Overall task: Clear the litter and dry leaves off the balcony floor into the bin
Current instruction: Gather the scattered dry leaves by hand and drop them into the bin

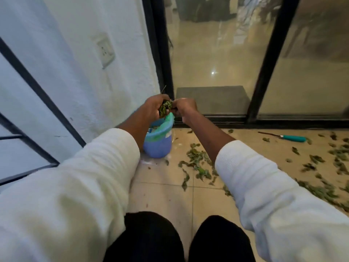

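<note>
Balcony floor [170, 195] of pale glossy tile, white wall beyond the left hand, dark-framed glass door beyond the right hand; both arms reach forward in white sleeves, hands close together, nearly touching, just above the bin [158, 142]; left hand [154, 106] curled round a bunch of leaves [165, 108]; right hand [184, 107] meets the bunch from its side, fingers curled, but whether it pinches the bunch or only brushes it, cannot tell, blurred.

Step in hand, as I judge it: dropping a gathered handful into the bin; bin is blue, lined with a green bag, upright, mouth up, directly below the left hand; bunch hangs with its long axis roughly vertical, lower end pointing down at the bin mouth, a thin stem sticking up above the left hand.

Next move likely calls for loosening the fingers over the mouth and rubbing off clinging bits so nothing falls outside the rim; then back to the floor.

Plenty left: scattered leaves [198, 163] on the tile below the right forearm; more leaves [324, 190] spread far to the right of the right hand; teal-handled tool [290, 138] lying right of the right hand near the door track, handle pointing right, thin shaft pointing left, long axis nearly parallel to the track.
</note>
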Tool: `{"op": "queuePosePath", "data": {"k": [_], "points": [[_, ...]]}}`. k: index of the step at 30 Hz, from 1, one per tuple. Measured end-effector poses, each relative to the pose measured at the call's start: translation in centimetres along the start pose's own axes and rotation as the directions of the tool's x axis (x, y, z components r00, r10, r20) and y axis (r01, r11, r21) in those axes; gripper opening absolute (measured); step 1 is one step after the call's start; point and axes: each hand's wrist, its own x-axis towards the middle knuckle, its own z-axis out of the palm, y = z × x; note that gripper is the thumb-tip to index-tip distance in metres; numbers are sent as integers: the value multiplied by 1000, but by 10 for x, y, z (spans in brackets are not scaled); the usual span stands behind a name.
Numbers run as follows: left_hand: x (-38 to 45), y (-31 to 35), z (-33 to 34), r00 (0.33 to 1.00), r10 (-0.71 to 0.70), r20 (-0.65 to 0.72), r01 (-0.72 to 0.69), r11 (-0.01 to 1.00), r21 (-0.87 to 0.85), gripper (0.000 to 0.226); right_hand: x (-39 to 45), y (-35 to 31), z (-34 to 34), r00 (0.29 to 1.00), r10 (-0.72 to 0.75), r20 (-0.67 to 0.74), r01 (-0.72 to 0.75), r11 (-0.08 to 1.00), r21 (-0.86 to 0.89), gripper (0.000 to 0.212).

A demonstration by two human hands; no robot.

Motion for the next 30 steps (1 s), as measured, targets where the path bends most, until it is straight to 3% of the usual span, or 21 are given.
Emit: {"op": "queuePosePath", "data": {"k": [6, 8, 11, 13, 16, 17, 19, 21, 24, 28, 30], "points": [[67, 2, -62, 981, 8, -193, -10, 1000, -12, 11, 68, 22, 78, 996, 13, 87, -11, 1000, -24, 19], [92, -5, -74, 982, -23, -188, 20, 1000, -18, 16, 90, 35, 93, 995, 51, 83, -46, 997, -63, 16], [123, -16, -87, 985, -133, -108, 131, 991, -31, 44, 109, 52, 104, 963, 199, 184, -172, 973, -154, 15], [144, -28, -93, 981, -168, -99, 162, 985, -65, 65, 118, 66, 101, 896, 332, 295, -282, 938, -201, 31], [182, -58, -100, 971, -192, -145, 168, 972, -164, 97, 136, 89, 98, 902, 322, 287, -280, 943, -178, 45], [189, -69, -96, 970, -170, -176, 131, 968, -212, 92, 140, 95, 96, 926, 271, 263, -240, 960, -146, 38], [177, -78, -76, 959, -84, -270, -2, 953, -303, 61, 143, 100, 88, 972, 152, 177, -150, 988, -26, 17], [157, -84, -49, 928, 64, -368, -200, 917, -344, 32, 137, 98, 73, 995, 32, 90, -40, 995, 93, 20], [129, -108, -7, 883, 268, -385, -382, 886, -261, 29, 118, 96, 36, 995, -101, -10, 101, 972, 214, 24], [99, -178, 37, 902, 349, -255, -387, 915, -115, 36, 104, 148, -32, 977, -55, -208, 80, 991, 112, 24], [93, -217, 42, 937, 264, -231, -286, 956, -67, 36, 98, 194, -65, 982, 16, -188, -37, 993, -112, 22]]}}
